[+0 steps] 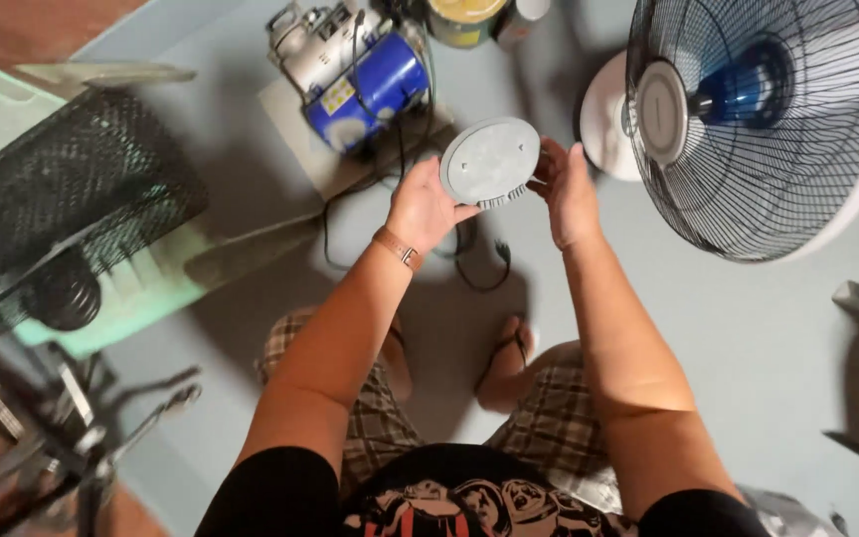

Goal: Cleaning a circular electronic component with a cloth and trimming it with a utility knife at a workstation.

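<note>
My left hand [422,211] and my right hand [567,194] both hold a round grey disc [490,161] with a ribbed lower edge, one hand on each side of it. The disc is raised in front of me, above the grey floor. A strap sits on my left wrist. To the right of my right hand stands an electric fan [763,119] with a black wire grille, a blue hub and a white rim.
A blue and white motor pump [355,75] on a board lies ahead, with black cables [479,268] trailing toward my feet. A black mesh chair [62,209] stands at left over a pale green object. A yellow-lidded can [462,18] is at the top.
</note>
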